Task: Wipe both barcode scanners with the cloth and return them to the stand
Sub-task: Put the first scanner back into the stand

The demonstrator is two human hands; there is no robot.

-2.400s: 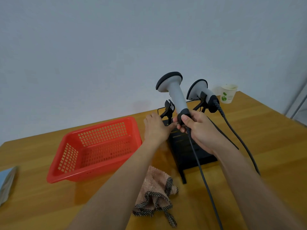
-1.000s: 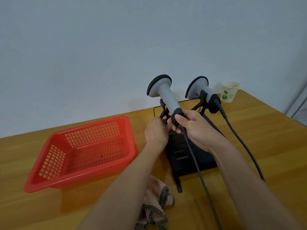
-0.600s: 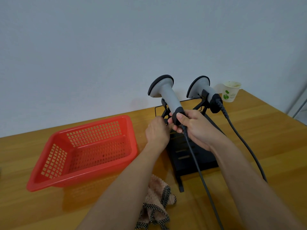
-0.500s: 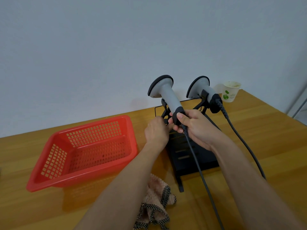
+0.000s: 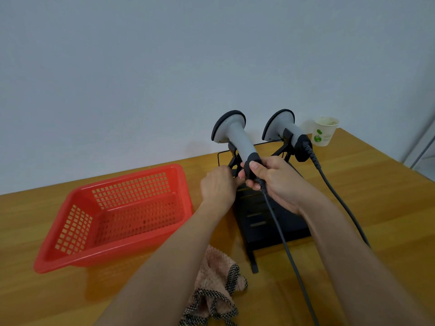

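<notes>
Pink cloth (image 5: 213, 276) is left lying on the surface nearer than both hands. Left hand (image 5: 217, 187) fingers are curled at the stand (image 5: 266, 217); their grip cannot be told. Beside them, the left scanner (image 5: 235, 140) is gripped by the right hand (image 5: 274, 182) over its clip, apparently being reseated. Farther right, the second scanner (image 5: 286, 131) is already docked.

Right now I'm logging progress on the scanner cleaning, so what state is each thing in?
Left scanner: gripped at the handle by the right hand, upright over its clip.
Right scanner: clipped in the stand.
Left hand: at the left clip, grip hidden.
Cloth: crumpled on the table, unheld.
Red basket: empty.
Paper cup: upright.
</notes>
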